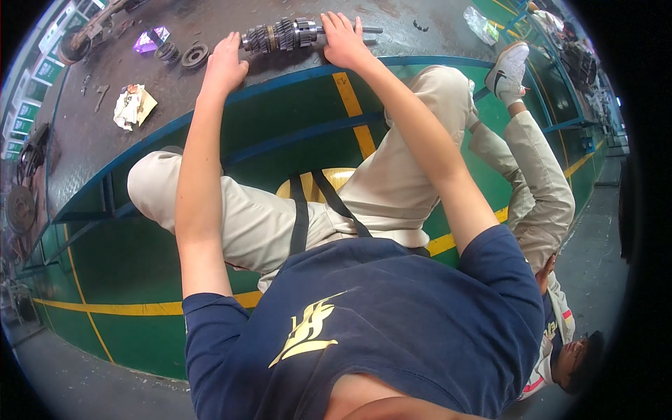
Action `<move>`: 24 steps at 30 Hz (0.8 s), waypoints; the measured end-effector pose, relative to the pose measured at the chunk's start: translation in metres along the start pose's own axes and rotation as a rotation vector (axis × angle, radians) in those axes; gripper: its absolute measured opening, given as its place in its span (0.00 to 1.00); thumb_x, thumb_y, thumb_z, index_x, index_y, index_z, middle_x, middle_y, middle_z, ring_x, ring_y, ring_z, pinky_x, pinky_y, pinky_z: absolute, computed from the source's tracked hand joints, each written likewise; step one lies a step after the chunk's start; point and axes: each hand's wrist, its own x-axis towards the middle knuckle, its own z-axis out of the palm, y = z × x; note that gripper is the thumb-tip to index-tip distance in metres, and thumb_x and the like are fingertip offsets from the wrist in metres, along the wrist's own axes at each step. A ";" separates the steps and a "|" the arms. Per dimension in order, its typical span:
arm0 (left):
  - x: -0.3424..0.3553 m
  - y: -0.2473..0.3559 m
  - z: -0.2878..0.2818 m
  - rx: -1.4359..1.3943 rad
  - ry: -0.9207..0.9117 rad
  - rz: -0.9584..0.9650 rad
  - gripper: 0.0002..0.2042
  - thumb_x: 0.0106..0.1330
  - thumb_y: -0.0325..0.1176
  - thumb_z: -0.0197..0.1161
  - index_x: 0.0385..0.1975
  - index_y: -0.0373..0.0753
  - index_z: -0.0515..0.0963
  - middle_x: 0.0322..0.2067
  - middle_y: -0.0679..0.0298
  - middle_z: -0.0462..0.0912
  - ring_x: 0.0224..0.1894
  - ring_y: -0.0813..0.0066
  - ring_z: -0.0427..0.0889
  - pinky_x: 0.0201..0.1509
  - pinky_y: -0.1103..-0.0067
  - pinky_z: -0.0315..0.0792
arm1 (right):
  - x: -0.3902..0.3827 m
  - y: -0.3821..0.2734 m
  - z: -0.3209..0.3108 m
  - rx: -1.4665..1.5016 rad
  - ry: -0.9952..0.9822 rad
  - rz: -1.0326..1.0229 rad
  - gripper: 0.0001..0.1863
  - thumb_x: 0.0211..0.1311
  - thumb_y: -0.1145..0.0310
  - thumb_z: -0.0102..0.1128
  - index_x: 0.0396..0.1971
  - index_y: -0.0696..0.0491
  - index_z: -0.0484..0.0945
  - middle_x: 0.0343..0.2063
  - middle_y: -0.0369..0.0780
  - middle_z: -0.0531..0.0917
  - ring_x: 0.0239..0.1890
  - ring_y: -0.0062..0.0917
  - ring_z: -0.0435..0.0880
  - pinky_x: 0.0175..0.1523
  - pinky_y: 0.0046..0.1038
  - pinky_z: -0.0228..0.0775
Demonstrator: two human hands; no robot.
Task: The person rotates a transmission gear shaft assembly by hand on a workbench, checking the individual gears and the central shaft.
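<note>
A metal gear shaft [280, 35] with several toothed gears lies across the near part of the worktable, its long axis running left to right. My left hand [227, 64] is closed around its left end, beside the smaller gears. Over the thinner bare part to the right of the gears rests my right hand [343, 42], its fingers curled over the shaft and its thumb raised on the right. The shaft's plain end sticks out past this hand. What lies under the fingers of both hands is hidden.
On the dark metal worktable [77, 150] are a ring gear [195, 56], a smaller gear [167, 52], a purple packet [151, 40], crumpled paper [133, 106] and a clear plastic bag [480, 25]. A blue rail edges the table. Another person [539, 182] sits at the right.
</note>
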 end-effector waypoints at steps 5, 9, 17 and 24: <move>-0.005 -0.004 0.007 -0.125 0.043 0.071 0.35 0.55 0.29 0.57 0.67 0.31 0.58 0.68 0.46 0.57 0.72 0.53 0.54 0.74 0.69 0.51 | -0.004 0.013 0.009 0.084 -0.071 0.004 0.40 0.58 0.66 0.52 0.71 0.51 0.50 0.72 0.46 0.51 0.75 0.40 0.42 0.74 0.53 0.24; -0.014 -0.008 0.012 -0.049 -0.002 0.082 0.38 0.55 0.29 0.56 0.68 0.29 0.52 0.70 0.43 0.50 0.74 0.52 0.48 0.75 0.68 0.49 | -0.004 0.009 0.007 0.026 0.000 -0.050 0.40 0.60 0.62 0.52 0.71 0.51 0.49 0.72 0.46 0.49 0.75 0.39 0.41 0.74 0.53 0.23; -0.021 0.002 0.016 0.044 -0.138 -0.011 0.40 0.59 0.31 0.54 0.70 0.29 0.43 0.72 0.45 0.40 0.75 0.53 0.39 0.75 0.57 0.43 | -0.007 0.006 0.004 -0.036 0.067 -0.062 0.41 0.60 0.58 0.52 0.72 0.52 0.49 0.73 0.46 0.48 0.75 0.40 0.40 0.74 0.52 0.22; -0.025 0.004 0.011 -0.012 -0.122 0.012 0.41 0.59 0.35 0.56 0.70 0.30 0.44 0.72 0.46 0.42 0.75 0.52 0.43 0.74 0.60 0.47 | -0.013 -0.001 -0.014 0.061 -0.033 -0.056 0.40 0.57 0.65 0.56 0.69 0.55 0.53 0.67 0.50 0.59 0.73 0.42 0.50 0.75 0.48 0.31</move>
